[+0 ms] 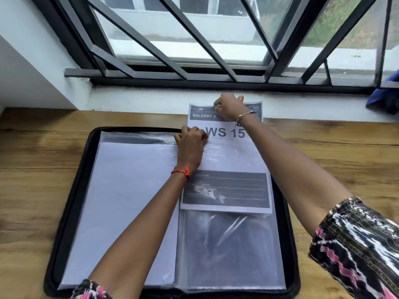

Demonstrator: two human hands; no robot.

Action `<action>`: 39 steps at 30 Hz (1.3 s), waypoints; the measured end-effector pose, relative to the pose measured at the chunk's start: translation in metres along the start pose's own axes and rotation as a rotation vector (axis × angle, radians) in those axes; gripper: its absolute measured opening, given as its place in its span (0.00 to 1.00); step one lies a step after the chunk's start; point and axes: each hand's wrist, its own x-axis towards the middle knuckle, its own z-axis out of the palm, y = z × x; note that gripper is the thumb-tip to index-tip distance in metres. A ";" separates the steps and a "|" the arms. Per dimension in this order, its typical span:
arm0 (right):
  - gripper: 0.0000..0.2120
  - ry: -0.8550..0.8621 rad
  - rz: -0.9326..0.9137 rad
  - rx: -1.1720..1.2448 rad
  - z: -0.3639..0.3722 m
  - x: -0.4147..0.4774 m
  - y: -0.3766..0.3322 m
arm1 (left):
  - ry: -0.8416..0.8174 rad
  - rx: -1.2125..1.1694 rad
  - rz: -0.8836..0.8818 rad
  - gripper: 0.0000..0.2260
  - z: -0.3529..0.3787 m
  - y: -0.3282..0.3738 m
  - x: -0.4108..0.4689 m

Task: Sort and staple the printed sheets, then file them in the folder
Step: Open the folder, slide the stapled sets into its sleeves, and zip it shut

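Open folder on table; printed sheet on right half, seemingly partway in sleeve, top past far edge

Black zip folder, open flat on the wooden desk, clear plastic sleeves on both halves: left sleeve filled with a blank white page, right sleeve glossy and dark in its lower part. Printed sheet, white with grey bands and the words "BALCONY 3" and "WS 15", partly inside the right sleeve, lower edge about halfway down it, top sticking out past the folder's far rim. Pinched at that top edge by the right hand, with the left hand curled at the sleeve's mouth.
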 end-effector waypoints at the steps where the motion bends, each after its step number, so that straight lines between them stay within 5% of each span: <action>1: 0.12 0.001 -0.004 0.009 -0.001 -0.002 -0.001 | 0.005 -0.001 0.000 0.06 0.001 0.001 0.000; 8: 0.11 -0.039 -0.062 0.145 -0.010 -0.016 -0.001 | 0.064 -0.031 0.014 0.05 0.004 0.002 -0.002; 16: 0.10 -0.369 -0.071 0.124 -0.006 -0.039 -0.004 | 0.082 0.025 0.042 0.06 0.004 0.002 -0.003; 22: 0.11 -0.264 -0.048 0.082 -0.003 -0.050 -0.010 | 0.079 -0.042 0.074 0.17 -0.005 0.008 -0.024; 29: 0.13 -0.176 -0.043 0.010 -0.006 -0.065 -0.023 | -0.393 0.119 -0.006 0.39 -0.005 0.004 -0.097; 39: 0.18 -0.389 -0.035 -0.126 -0.011 -0.076 -0.026 | -0.368 0.242 0.009 0.45 0.015 0.004 -0.109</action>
